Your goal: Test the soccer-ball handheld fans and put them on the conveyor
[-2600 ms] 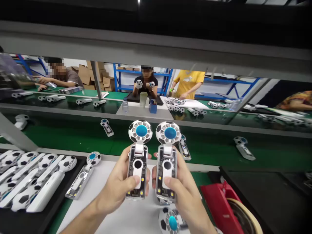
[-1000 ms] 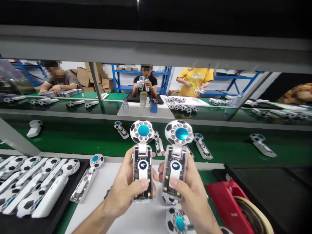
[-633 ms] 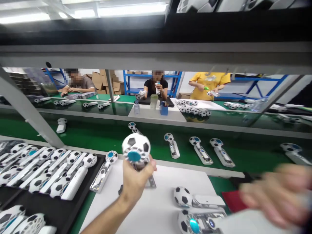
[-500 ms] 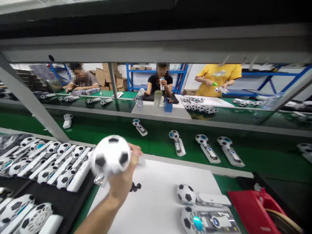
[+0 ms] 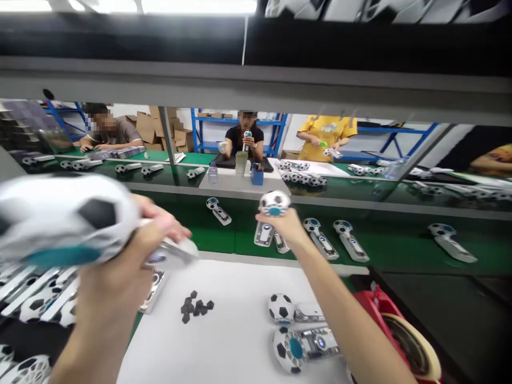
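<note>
Close to the camera on the left, my left hand (image 5: 132, 245) is wrapped round a soccer-ball handheld fan (image 5: 68, 213), its white and black head large and blurred, the handle partly behind my fingers. My right hand (image 5: 286, 220) reaches out over the green belt (image 5: 192, 234) and grips another soccer-ball handheld fan (image 5: 274, 201) near its head; its clear handle with a small display hangs below. On the white sheet (image 5: 236, 325) lie a cluster of black pentagon pieces (image 5: 196, 306) and two more fans (image 5: 286, 349), partly covered by my right forearm.
Several fans (image 5: 352, 240) lie along the belt. A black tray (image 5: 24, 333) of fans is at the left. A red tape dispenser (image 5: 380, 304) stands at the right. A grey shelf beam (image 5: 256, 88) crosses overhead. Three people (image 5: 326, 136) work across the line.
My left hand has come nearer the camera and to the left with its fan. My right hand has come into view and holds a fan over the belt. The view has shifted right.
</note>
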Demonstrator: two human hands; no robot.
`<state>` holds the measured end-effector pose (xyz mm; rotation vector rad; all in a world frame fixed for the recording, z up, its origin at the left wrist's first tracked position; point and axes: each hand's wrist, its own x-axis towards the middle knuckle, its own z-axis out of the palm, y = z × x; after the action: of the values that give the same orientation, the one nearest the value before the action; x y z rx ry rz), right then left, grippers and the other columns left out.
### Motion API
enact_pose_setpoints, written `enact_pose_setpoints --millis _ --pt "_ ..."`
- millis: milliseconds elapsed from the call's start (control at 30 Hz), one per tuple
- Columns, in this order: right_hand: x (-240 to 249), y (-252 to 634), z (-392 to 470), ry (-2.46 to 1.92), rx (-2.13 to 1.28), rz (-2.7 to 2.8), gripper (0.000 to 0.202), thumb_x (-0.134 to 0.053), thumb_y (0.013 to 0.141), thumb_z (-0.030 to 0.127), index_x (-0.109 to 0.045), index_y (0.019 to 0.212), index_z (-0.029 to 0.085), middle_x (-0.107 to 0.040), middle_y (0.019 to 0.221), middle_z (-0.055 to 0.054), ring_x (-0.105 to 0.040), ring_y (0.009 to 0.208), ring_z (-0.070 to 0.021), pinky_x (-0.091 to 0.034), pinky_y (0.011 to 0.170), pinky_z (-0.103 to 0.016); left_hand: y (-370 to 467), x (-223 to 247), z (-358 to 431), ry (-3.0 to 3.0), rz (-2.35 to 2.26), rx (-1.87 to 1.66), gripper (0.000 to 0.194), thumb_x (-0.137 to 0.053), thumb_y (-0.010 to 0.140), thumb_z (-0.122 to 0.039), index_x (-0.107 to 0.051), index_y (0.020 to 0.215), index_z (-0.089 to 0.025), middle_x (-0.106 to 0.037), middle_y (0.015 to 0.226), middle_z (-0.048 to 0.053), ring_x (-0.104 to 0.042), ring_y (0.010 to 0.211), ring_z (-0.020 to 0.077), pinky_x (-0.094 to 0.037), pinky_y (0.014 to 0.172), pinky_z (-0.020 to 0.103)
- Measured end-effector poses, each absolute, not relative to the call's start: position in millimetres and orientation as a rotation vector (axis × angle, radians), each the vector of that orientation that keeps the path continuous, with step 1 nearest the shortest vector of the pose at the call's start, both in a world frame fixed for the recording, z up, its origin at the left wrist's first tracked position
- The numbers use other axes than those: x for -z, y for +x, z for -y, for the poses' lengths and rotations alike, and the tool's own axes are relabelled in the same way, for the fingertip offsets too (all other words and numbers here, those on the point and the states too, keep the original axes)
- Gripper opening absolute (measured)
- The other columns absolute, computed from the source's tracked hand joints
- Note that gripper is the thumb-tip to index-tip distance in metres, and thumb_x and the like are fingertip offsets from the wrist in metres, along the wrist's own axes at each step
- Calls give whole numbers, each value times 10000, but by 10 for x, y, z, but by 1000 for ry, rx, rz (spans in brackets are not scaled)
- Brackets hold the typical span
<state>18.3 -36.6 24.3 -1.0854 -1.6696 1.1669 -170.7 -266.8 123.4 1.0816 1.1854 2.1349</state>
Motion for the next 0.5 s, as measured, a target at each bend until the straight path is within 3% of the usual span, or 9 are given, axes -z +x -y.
enact_pose_setpoints --millis 100,233,367,500 --pt "59 -166 112 -1302 -1221 1611 183 -647 950 283 -651 1023 115 -677 962 -45 -668 802 -159 -580 725 -326 -1631 -1110 2431 847 -1139 -1738 264 -783 713 -326 -581 787 -174 -596 622 -6 -587 533 155 -550 512 294" --pt "294 -315 66 -1388 -1189 1533 273 -641 950 292 -616 1181 149 -631 1182 -84 -642 1030 -231 -554 872 -418 -1532 -996 2315 731 -1097 -1588 371 -764 732 -434 -561 870 -155 -628 720 29 -597 573 155 -537 514 278" --pt "163 -325 338 -1215 -1259 1551 451 -625 948 287 -499 1366 171 -501 1402 -135 -541 1227 -296 -470 1010 -514 -1533 -962 2270 736 -1052 -1564 430 -687 811 -530 -508 1040 -214 -630 765 14 -601 627 163 -551 576 308" --pt "-183 -308 900 -785 -1546 1710 525 -455 990 410 -370 1485 260 -586 1332 -101 -646 1089 -258 -556 904 -437 -1568 -909 2100 825 -1117 -1589 438 -677 838 -538 -475 1113 -263 -621 807 0 -611 704 157 -537 621 285"
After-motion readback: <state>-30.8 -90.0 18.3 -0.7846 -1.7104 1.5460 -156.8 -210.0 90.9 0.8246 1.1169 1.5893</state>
